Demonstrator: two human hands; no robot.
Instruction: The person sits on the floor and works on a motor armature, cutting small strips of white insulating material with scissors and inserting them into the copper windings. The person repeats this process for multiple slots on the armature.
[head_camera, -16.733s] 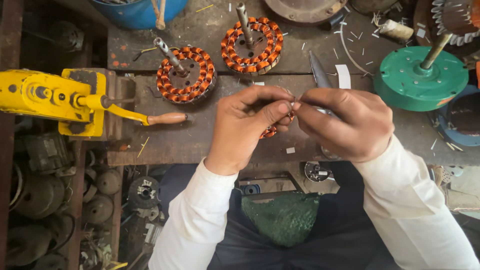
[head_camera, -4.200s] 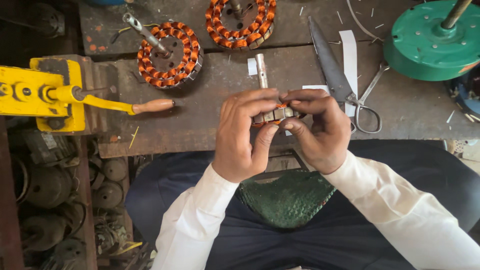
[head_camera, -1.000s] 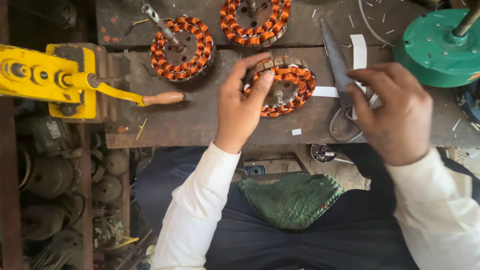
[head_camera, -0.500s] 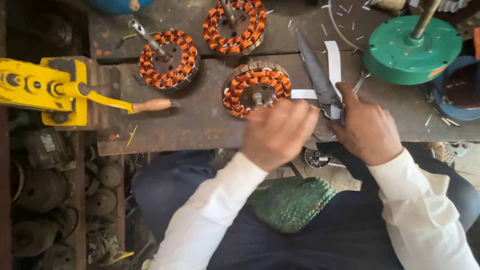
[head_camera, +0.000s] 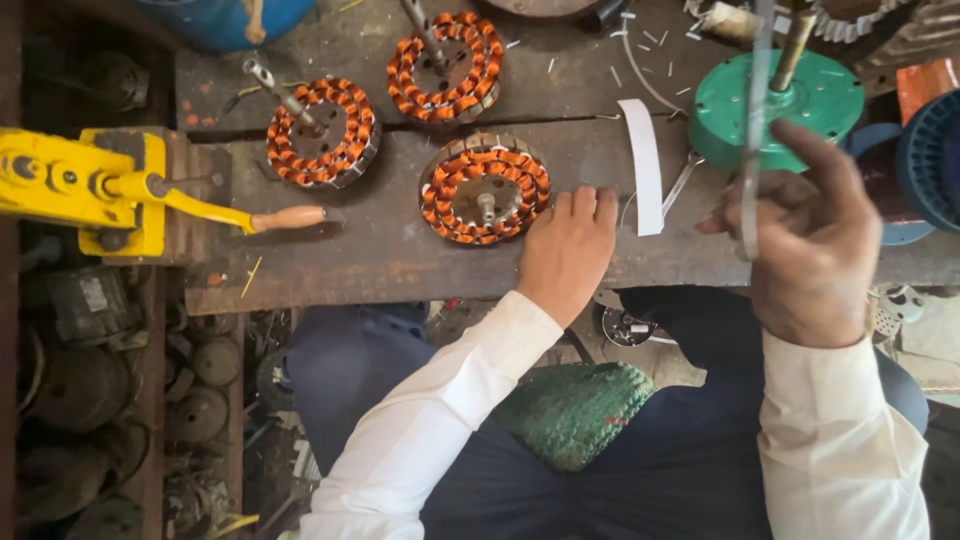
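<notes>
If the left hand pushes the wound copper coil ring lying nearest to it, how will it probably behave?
The coil ring lies flat on the wooden bench, so it would probably slide rather than roll or tip. Its metal core and dense copper windings suggest it is heavy for its size and stiff. The left hand rests just beside it.

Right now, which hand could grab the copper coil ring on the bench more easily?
Probably the left hand. It rests flat on the wooden bench, right beside the nearest wound stator. The right hand is raised farther away and already holds scissors.
</notes>
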